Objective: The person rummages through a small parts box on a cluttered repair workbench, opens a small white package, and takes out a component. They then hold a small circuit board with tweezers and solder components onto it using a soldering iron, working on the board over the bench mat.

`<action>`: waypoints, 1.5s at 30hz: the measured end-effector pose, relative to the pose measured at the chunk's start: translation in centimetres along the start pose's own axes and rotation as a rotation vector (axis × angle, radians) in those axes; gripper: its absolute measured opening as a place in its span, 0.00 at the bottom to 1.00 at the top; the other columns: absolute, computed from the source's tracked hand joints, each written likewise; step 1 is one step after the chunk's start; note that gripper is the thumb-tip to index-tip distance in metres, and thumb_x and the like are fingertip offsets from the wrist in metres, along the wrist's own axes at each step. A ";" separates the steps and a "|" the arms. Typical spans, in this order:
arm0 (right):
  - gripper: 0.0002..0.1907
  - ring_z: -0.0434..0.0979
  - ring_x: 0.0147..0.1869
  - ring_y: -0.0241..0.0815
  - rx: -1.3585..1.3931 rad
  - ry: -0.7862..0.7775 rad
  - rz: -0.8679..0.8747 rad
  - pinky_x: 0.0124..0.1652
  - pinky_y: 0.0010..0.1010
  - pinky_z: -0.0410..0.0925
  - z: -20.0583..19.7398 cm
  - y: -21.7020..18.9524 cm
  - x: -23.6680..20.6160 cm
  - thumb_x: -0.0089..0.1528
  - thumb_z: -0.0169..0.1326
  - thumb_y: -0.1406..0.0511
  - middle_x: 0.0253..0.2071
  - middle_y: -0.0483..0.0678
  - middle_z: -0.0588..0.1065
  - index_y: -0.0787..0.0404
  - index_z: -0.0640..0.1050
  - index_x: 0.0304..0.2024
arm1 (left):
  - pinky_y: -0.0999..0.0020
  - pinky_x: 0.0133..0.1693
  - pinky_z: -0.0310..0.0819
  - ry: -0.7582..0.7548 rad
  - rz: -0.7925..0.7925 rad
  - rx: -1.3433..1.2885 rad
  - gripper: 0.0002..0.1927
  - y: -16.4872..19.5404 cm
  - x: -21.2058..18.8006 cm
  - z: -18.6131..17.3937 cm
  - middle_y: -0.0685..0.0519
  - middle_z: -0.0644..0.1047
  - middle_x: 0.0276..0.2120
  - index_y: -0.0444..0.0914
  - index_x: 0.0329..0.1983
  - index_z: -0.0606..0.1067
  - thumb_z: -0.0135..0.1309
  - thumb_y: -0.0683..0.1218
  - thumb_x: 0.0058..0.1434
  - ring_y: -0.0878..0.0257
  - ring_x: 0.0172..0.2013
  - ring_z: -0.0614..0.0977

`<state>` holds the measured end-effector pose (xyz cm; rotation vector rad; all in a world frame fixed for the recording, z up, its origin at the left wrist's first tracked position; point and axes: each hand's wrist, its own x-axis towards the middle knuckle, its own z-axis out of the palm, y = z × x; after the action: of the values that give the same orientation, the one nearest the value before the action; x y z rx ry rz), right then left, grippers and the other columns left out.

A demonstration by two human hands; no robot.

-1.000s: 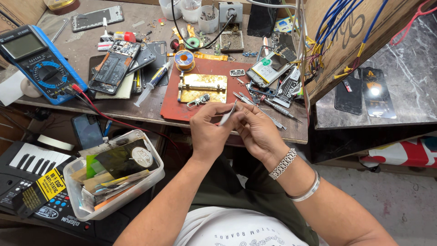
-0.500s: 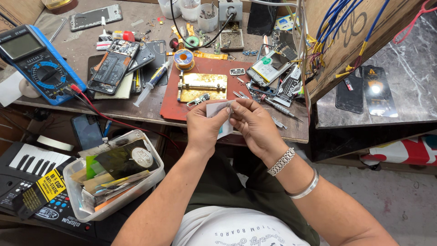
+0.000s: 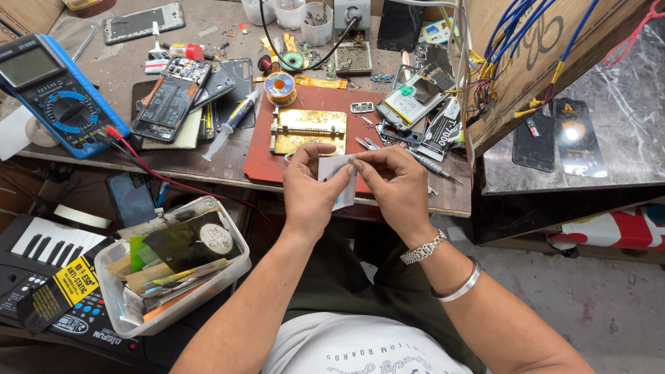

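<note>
My left hand and my right hand meet in front of me, just below the workbench edge. Between them they pinch a small white flat piece, thin like a card or sticker sheet; my left fingers hold its left side and my right fingertips grip its top right corner. Just beyond the hands a red work mat carries a brass-coloured metal fixture. A watch and a steel bangle ring my right wrist.
A blue multimeter with a red lead lies far left. Opened phones, a syringe, a solder spool and phone parts crowd the bench. A plastic tub of scraps and a keyboard sit lower left.
A thin tool-like piece was held between my fingers a second ago; now both hands hold a white flat piece, turned face-up and raised slightly toward the bench.
</note>
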<state>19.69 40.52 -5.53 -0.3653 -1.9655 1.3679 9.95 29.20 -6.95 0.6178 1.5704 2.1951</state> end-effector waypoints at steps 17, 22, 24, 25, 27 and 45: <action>0.06 0.74 0.42 0.51 -0.403 -0.448 -0.086 0.44 0.38 0.68 -2.7 0.0 2.3 0.67 0.50 0.67 0.39 0.54 0.72 0.66 0.72 0.41 | 0.74 0.37 0.81 -0.137 -0.094 0.266 0.20 1.0 0.3 -0.9 0.51 0.83 0.36 0.34 0.49 0.72 0.63 0.37 0.54 0.71 0.36 0.84; 0.07 0.74 0.44 0.54 -0.439 -0.502 -0.175 0.45 0.40 0.68 -2.8 -0.1 2.8 0.66 0.50 0.67 0.41 0.55 0.71 0.66 0.71 0.42 | 0.75 0.36 0.78 -0.179 -0.092 0.277 0.19 0.6 0.5 -1.1 0.52 0.83 0.35 0.34 0.49 0.73 0.64 0.36 0.54 0.71 0.35 0.82; 0.07 0.74 0.45 0.56 -0.449 -0.522 -0.191 0.45 0.41 0.68 -2.9 -0.3 2.8 0.66 0.51 0.67 0.41 0.55 0.71 0.66 0.71 0.43 | 0.75 0.36 0.77 -0.177 -0.072 0.320 0.20 0.6 0.5 -1.1 0.53 0.83 0.35 0.35 0.48 0.74 0.64 0.36 0.53 0.72 0.35 0.82; 0.07 0.74 0.46 0.56 -0.491 -0.528 -0.193 0.45 0.42 0.68 -3.0 -0.4 2.8 0.66 0.51 0.66 0.41 0.55 0.71 0.65 0.72 0.43 | 0.75 0.35 0.77 -0.179 -0.072 0.364 0.20 0.7 0.4 -1.1 0.53 0.83 0.34 0.35 0.48 0.74 0.64 0.36 0.53 0.72 0.34 0.82; 0.08 0.74 0.47 0.57 -0.573 -0.543 -0.195 0.44 0.44 0.67 -3.0 -0.8 2.7 0.65 0.52 0.66 0.41 0.54 0.72 0.64 0.73 0.43 | 0.75 0.34 0.76 -0.181 -0.073 0.451 0.20 0.7 0.2 -1.2 0.54 0.83 0.32 0.35 0.49 0.74 0.64 0.36 0.53 0.72 0.32 0.82; 0.08 0.73 0.49 0.56 -0.662 -0.603 -0.218 0.48 0.45 0.66 -3.1 -1.4 3.7 0.65 0.52 0.64 0.41 0.53 0.71 0.63 0.72 0.43 | 0.75 0.32 0.71 -0.237 -0.149 0.367 0.21 0.7 0.9 -1.2 0.55 0.78 0.33 0.36 0.49 0.72 0.63 0.36 0.52 0.73 0.32 0.76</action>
<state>19.41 44.33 -2.28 -0.0158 -2.8487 0.6919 8.55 28.55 -6.49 0.8050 1.8348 1.6702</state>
